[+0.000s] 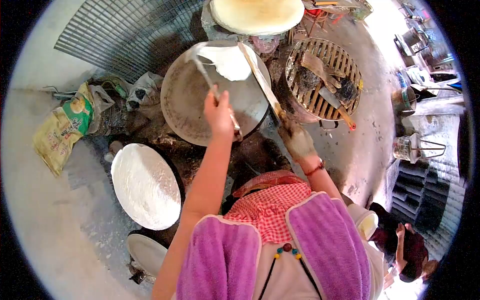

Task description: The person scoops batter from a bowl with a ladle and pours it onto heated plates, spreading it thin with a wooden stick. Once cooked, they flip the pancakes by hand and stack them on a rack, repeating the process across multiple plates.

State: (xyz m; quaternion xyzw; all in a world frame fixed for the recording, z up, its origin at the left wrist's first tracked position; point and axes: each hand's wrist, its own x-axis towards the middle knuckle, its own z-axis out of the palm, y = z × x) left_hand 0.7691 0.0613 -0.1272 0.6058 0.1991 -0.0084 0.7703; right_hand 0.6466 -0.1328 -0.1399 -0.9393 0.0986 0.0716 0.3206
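Note:
My left hand [219, 115] is closed round the handle of a thin tool [204, 72], whose far end lies over the upper left of a large round griddle [182, 110]. White batter [227, 62] covers part of the griddle's upper area. In a worn, dirty glove or mitt, my right hand [297, 142] is closed round a long wooden stick [262, 85]. The stick slants across the griddle's right side, its tip beside the batter. The fingers of the right hand are hard to make out.
A round slatted rack [292, 75] with a knife and charred pieces is at the right. A pale round flatbread [257, 15] lies beyond the griddle. To the left are a white-coated oval pan [145, 187] and a sack [62, 132]. Another person [407, 247] is at the lower right.

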